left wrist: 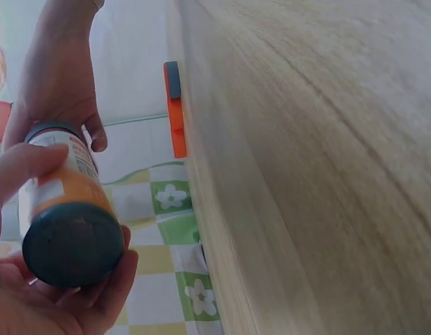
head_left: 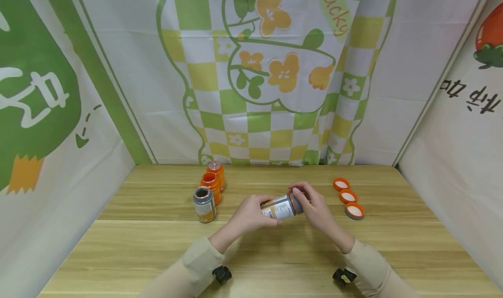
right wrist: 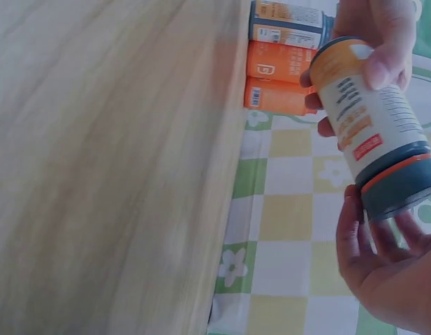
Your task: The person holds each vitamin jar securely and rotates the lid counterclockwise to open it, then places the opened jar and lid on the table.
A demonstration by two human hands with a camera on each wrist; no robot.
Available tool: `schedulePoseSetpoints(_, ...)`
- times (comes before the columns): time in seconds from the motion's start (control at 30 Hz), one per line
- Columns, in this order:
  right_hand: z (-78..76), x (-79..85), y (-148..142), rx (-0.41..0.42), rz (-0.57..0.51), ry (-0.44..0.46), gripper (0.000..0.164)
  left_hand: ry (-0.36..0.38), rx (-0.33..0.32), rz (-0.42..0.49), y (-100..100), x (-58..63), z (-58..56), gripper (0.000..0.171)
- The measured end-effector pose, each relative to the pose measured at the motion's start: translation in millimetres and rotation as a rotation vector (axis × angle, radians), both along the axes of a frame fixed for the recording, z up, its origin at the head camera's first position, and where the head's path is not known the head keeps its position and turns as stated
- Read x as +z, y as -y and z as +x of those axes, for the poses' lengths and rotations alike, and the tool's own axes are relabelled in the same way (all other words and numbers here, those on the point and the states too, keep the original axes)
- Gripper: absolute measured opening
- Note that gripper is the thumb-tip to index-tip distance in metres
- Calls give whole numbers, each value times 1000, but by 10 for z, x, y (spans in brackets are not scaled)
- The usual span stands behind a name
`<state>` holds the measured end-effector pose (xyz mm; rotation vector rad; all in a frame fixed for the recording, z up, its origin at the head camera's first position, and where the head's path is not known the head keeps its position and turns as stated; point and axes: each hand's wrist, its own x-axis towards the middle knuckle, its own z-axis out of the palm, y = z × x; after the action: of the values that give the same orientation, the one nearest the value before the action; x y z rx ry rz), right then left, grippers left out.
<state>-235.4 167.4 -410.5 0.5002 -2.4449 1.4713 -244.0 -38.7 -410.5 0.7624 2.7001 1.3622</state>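
Observation:
A bottle (head_left: 278,208) with a white and yellow label is held tilted above the table, its base toward the left. My left hand (head_left: 251,213) grips its body, thumb on the near side. At the other end my right hand (head_left: 316,208) holds the grey cap (head_left: 296,202), which has an orange band. In the right wrist view the cap (right wrist: 404,185) sits on the bottle's end, with the right fingers (right wrist: 351,234) around its underside. The left wrist view faces the dark round base (left wrist: 73,244), and the left fingers wrap beneath it.
On the left stand an uncapped grey bottle (head_left: 205,208) and two orange bottles (head_left: 212,188) in a slanting row. Three orange-rimmed caps (head_left: 348,196) lie liner-up in a row on the right of the wooden table (head_left: 283,263). A printed curtain (head_left: 259,123) hangs behind.

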Motion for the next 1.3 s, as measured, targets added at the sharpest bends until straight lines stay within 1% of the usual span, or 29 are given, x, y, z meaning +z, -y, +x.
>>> schedulePoseSetpoints(0.17, -39, -18, -13, -52, -24, 135, 29, -33, 43, -18, -19, 13, 2, 55)
schedulePoseSetpoints(0.27, -44, -12, -4, -65, -47, 190, 34, -65, 68, -28, -25, 24, 10, 54)
schedulePoseSetpoints(0.37, -53, -10, 6, -68, -71, 247, 38, -125, 96, -66, -31, 10, 10, 53)
schedulePoseSetpoints(0.53, -63, 8, 9, -42, -137, 377, 47, -257, 155, -146, -37, -28, 16, 56)
schedulePoseSetpoints(0.67, -73, 15, -4, -17, -167, 454, 55, -317, 175, -161, -38, -27, 36, 57)
schedulePoseSetpoints(0.87, -84, 13, -22, 19, -173, 486, 56, -344, 182, -170, -35, -5, 50, 56)
schedulePoseSetpoints(1.17, -58, 42, -58, 90, -185, 476, 51, -317, 182, -147, -14, 5, 64, 57)
schedulePoseSetpoints(1.3, -48, 50, -68, 106, -177, 465, 51, -277, 174, -110, -2, -6, 61, 57)
